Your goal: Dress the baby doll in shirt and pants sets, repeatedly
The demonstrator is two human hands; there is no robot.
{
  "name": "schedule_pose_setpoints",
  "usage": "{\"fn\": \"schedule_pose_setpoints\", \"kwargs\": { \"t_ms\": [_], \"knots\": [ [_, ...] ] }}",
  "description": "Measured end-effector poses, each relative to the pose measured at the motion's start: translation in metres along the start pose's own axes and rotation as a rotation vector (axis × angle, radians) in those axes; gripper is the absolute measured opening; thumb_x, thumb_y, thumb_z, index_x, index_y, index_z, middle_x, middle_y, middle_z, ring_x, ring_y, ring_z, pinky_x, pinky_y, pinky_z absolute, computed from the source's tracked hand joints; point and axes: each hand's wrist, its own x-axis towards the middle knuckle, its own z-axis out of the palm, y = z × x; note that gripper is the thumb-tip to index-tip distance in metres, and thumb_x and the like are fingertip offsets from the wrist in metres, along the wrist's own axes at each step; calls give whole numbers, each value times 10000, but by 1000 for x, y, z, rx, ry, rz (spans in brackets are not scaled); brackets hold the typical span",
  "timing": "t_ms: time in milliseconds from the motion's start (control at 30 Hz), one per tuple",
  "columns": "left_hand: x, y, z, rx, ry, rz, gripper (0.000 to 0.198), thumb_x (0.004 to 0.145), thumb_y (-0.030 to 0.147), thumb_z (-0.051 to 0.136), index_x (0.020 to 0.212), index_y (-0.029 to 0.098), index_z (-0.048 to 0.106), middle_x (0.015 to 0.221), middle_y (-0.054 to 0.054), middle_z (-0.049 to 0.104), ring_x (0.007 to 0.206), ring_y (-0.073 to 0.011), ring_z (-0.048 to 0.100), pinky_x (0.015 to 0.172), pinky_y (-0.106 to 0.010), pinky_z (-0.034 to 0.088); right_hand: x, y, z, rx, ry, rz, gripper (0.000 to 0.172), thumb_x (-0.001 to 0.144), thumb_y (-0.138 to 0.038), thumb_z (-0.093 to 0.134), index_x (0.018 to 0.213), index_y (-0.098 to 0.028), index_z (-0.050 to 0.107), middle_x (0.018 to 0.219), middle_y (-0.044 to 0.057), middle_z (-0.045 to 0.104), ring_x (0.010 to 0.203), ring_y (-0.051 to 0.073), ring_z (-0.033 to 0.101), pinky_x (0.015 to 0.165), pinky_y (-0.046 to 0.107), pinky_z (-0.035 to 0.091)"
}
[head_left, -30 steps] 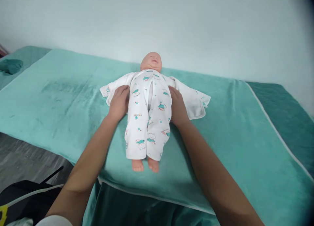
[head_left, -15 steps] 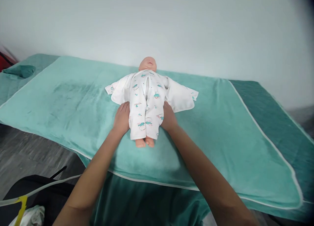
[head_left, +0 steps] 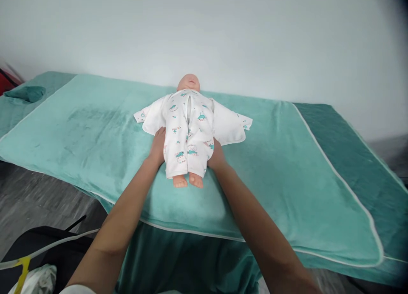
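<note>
A baby doll (head_left: 188, 82) lies on its back on a teal towel (head_left: 287, 170), head towards the wall, bare feet towards me. It wears white printed trousers (head_left: 188, 145) pulled high over its body, and an open white jacket (head_left: 228, 126) is spread out beneath it. My left hand (head_left: 158, 147) presses against the left side of the trouser legs, fingers closed on the cloth. On the other side, my right hand (head_left: 216, 154) grips the trousers in the same way.
The towel, edged in white, covers a darker teal bed (head_left: 360, 158) against a pale wall. A folded teal cloth (head_left: 24, 92) lies at the far left. Grey floor, a black object (head_left: 38, 247) and a yellow-marked cord show at lower left.
Both hands have slid from the doll's waist down to its lower legs along the trousers. The view has pulled back, so the doll looks smaller.
</note>
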Motion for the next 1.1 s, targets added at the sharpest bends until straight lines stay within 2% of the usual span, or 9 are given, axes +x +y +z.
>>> {"fn": "schedule_pose_setpoints", "kwargs": {
  "t_ms": [133,300,467,600,700,833,900,967,1100],
  "knots": [
    [-5,4,-4,108,-114,82,166,956,339,623,1022,219,718,1017,-101,745,1108,-317,652,1024,-467,535,2,2,-1,-7,25,23,282,941,-363,612,1158,-207,702,1246,128,761,1168,316,688,976,473,580],
    [-10,5,-8,341,-66,40,222,1017,240,484,941,221,692,985,-98,721,1036,-295,642,951,-427,508,3,1,-2,-56,28,7,314,975,-348,551,1186,-164,695,1237,160,745,1138,307,669,973,445,544],
    [-20,8,-17,495,-23,32,192,986,183,505,872,216,655,1038,-132,709,1028,-315,626,891,-443,469,-7,3,-9,-223,9,2,128,918,-263,611,868,-181,696,1014,156,713,982,309,617,902,445,484],
    [-29,5,-24,413,-73,32,167,900,118,542,792,219,620,939,-104,705,965,-291,630,883,-433,464,-32,4,-19,-384,-31,-98,217,931,-114,509,842,-199,688,1005,128,715,927,264,597,840,391,475],
    [-26,-10,-28,177,81,-78,174,846,91,522,824,222,634,918,-67,698,977,-258,641,925,-401,494,-45,9,-31,-250,-31,-147,218,991,-176,507,911,-213,706,993,102,725,919,239,631,853,368,509],
    [-9,-36,-32,153,403,-379,251,867,202,593,1106,188,669,1211,-128,674,1233,-296,593,1125,-448,450,-39,30,-56,-297,259,113,263,981,-390,581,1093,-187,704,1142,158,704,1097,298,638,1004,447,507],
    [0,-43,-34,227,377,-498,310,894,280,629,1182,171,661,1279,-160,659,1284,-324,574,1159,-473,424,-28,42,-70,-466,335,339,397,945,-462,590,1155,-141,689,1210,221,679,1162,359,602,1038,519,473],
    [6,-44,-34,312,282,-544,323,920,346,635,1187,169,674,1289,-173,668,1286,-349,578,1148,-498,423,-15,51,-81,-551,278,566,472,915,-519,603,1173,-131,680,1195,230,680,1129,374,607,997,525,474],
    [10,-35,-34,412,188,-595,390,941,384,624,1264,168,653,1254,-173,700,1257,-369,604,1093,-517,442,19,53,-93,-340,163,756,281,801,-419,707,934,-172,681,897,111,691,904,290,621,857,428,480]
  ]
}}
